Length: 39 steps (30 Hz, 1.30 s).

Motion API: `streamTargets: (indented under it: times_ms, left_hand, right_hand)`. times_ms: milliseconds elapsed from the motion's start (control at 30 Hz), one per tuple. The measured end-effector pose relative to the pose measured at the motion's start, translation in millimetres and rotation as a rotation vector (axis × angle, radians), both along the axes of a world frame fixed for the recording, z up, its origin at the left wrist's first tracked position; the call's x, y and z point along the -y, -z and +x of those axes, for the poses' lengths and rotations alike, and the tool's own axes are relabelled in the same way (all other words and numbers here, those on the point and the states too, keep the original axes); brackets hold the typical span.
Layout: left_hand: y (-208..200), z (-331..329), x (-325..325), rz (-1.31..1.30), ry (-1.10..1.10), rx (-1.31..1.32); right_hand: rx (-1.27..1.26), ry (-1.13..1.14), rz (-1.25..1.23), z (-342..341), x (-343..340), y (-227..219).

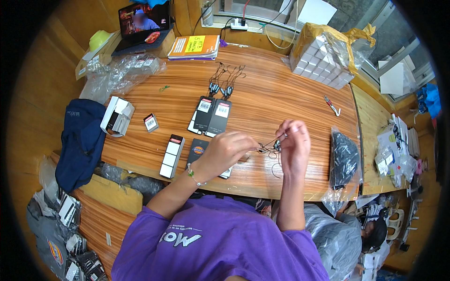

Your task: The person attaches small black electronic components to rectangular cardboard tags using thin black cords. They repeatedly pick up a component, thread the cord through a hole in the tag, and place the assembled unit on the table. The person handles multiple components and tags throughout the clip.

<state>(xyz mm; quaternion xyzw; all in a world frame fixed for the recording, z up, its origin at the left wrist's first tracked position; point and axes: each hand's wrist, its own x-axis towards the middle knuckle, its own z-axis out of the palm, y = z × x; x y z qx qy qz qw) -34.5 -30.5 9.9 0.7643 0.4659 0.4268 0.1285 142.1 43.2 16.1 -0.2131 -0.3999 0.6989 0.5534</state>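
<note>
navy fabric bag point(80, 140): farthest left of the grip, draped over the table edge.
open white box point(124, 118): well to the left of the grip, with something dark inside it.
small labelled pack point(150, 122): left of the grip, just beside the open white box and apart from it.
black stack with white labels point(172, 157): left of the left hand and nearer to it, four labels in a row along its top.
notebooks point(193, 47): piled beyond the grip and to its left, a yellow note on the upper cover.
dark card with round emblem point(196, 151): just left of the left hand, partly hidden by the wrist.
black labelled tags point(212, 114): beyond the left hand, flat on the wood-grain tabletop point(265, 89), their own cords fanned out away from the person.
left hand point(229, 146): back of the hand up, fingertips pressed together, pinching the cords.
black cords point(268, 149): tangled between the two hands, small bluish ends by the right fingers, one loop hanging toward the person.
right hand point(295, 146): raised, thumb and fingertips together, pinching a strand.
bagged white boxes point(321, 58): stacked beyond the grip, to its right.
red-handled cutter point(332, 106): right of the right hand and beyond it.
clear bag of black items point(344, 160): right of the right hand, near the table edge.
</note>
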Motion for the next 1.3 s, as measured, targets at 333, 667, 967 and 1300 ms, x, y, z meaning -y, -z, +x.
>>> streamTargets:
  times_ms: [333, 667, 967, 1300]
  left_hand:
    - [-2, -138, 44, -0.511, -0.317, 0.009]
    - [20, -155, 71, -0.600, -0.381, -0.105]
    - [-12, -106, 62, -0.484, -0.501, 0.679]
    - [-40, 0, 19, -0.340, -0.250, 0.482]
  right_hand:
    - [0.111, 0.008, 0.088, 11, 13, -8]
    - [0.208, -0.055, 0.056, 13, 9, -1]
    - [0.409, -0.065, 0.180, -7, 27, -7]
    - [0.640, 0.177, 0.434, -35, 41, -9]
